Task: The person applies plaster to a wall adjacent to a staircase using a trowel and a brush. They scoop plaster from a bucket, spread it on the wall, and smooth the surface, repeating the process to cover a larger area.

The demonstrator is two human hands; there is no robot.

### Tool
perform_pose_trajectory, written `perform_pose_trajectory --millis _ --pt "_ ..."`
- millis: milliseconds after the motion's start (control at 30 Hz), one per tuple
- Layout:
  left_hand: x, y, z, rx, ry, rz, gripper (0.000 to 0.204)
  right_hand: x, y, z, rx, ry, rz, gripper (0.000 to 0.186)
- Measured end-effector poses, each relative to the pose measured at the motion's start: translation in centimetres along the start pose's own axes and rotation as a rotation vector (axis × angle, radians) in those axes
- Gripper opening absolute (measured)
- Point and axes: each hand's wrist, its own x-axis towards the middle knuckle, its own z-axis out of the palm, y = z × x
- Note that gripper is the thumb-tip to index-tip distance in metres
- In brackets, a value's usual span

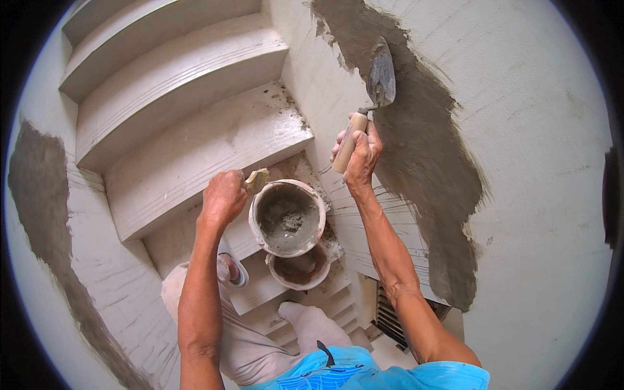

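You are facing a pale wall (pixel 539 195) carrying a broad grey plaster patch (pixel 422 156) that runs top to bottom beside the stairs (pixel 182 130). Your right hand (pixel 359 153) is gripping a trowel (pixel 380 81) by its wooden handle, long axis pointing up into the patch's upper part. Your left hand (pixel 223 197) is closed on the rim of a mortar bucket (pixel 288 218), below and left of the trowel. No labels are showing.

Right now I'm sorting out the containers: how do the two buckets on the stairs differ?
The upper bucket looks larger and holds grey mortar; the lower bucket looks smaller, shows a brownish inside, and is partly hidden under it. The left hand is by the upper one, not the lower. Both are round, open and mortar-smeared.
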Motion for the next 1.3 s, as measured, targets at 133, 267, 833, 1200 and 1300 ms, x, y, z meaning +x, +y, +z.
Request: perform_pose_trajectory --millis 133,267,833,1200,1300 --pt "0.3 0.2 0.1 0.016 -0.031 -0.010 0.017 1.7 -0.3 -0.4 0.021 0.004 0.006 0.036" --pt "0.2 0.1 -0.3 0.010 -0.017 0.012 0.016 -0.2 -0.1 -0.9 0.067 0.031 -0.046 0.041" --pt "0.5 0.4 -0.6 0.028 -0.092 -0.063 0.024 -1.6 -0.2 -3.3 0.051 0.026 -0.005 0.046" --pt "0.4 0.3 0.0 0.041 -0.086 -0.053 0.024 0.3 1.7 -1.0 -0.065 -0.063 0.105 0.038" --pt "0.5 0.6 -0.3 0.050 -0.098 -0.058 0.025 1.7 2.0 -0.5 -0.061 -0.034 0.111 0.038"
